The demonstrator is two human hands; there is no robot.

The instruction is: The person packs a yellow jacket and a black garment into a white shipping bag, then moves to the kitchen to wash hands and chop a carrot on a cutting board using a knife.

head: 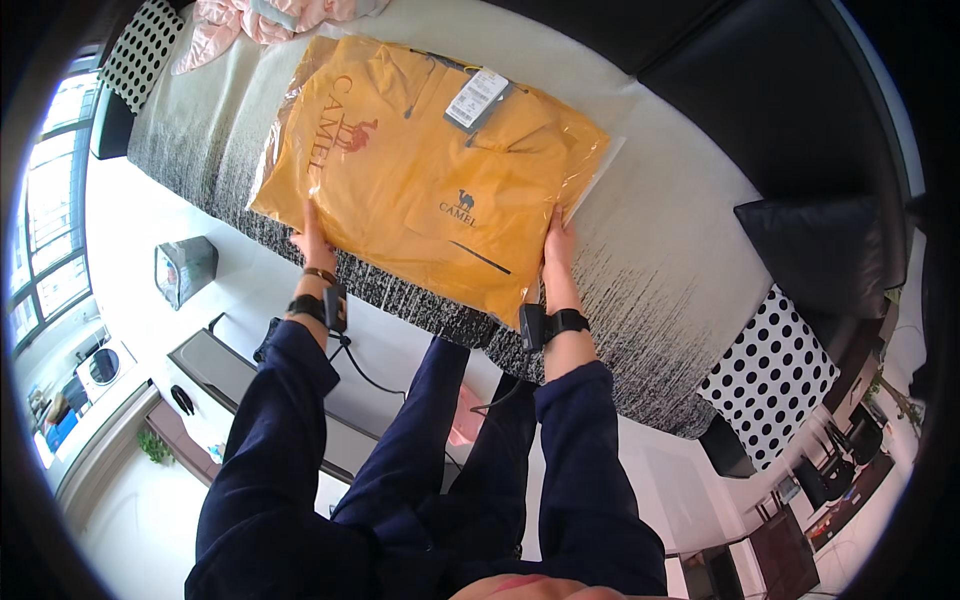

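A folded orange-yellow Camel jacket (405,172) lies in a clear plastic bag (289,161), its collar end away from me. Near the collar sits a hang tag (477,99) that bears print. My left hand (313,241) grips the bag's near left edge, with the thumb on top and the fingers partly hidden beneath. On the right edge, my right hand (559,238) holds the bag in the same way. Beneath the bag is a grey couch cover (660,225) with a speckled black pattern along its front.
Black-and-white dotted cushions (772,379) rest at both couch ends, with a black cushion (814,251) on the right. Pink bedding (262,19) lies at the far left. A lined waste bin (185,270) and a low grey-topped table (217,367) stand left of me.
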